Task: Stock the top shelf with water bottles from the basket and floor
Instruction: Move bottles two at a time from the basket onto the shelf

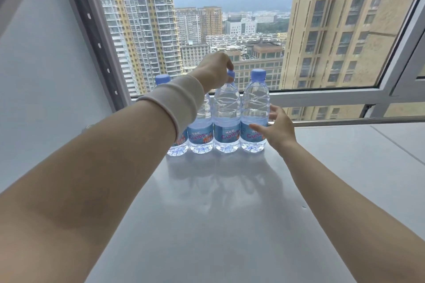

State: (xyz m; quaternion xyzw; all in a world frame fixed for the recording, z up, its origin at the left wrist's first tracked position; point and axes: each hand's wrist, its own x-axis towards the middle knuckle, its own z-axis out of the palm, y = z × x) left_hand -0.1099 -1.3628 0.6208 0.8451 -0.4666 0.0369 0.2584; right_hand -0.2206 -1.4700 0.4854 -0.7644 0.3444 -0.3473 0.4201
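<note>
- Four water bottles stand in a row at the back of the top shelf [218, 202], close to the window [230, 18].
- The bottles stand up straight and touch side by side. Each has a blue cap and a blue label.
- The far left bottle [177, 145] is mostly hidden behind the left arm. Only its cap and its bottom show.
- The second bottle [200, 135] is next to it, and the arm hides its top too.
- The left hand [212, 71] reaches over the row from above. Its fingers pinch the cap of the third bottle [226, 117], so this grip is closed on that bottle.
- A pale wrist band [177, 103] wraps the left arm just below the hand.
- The right hand [277, 128] is at the side of the fourth bottle [254, 112], the one on the right end.
- Its fingers are spread out and touch the bottle's side near the label. The grip is loose and not closed around the bottle.
- The shelf is flat and pale grey. The bottles make soft shadows on it toward the person.
- The rest of the shelf in front of the bottles and to the right has nothing on it.
- A grey post with holes [92, 30] goes up on the left side.
- Tall buildings [147, 18] show outside through the glass.
</note>
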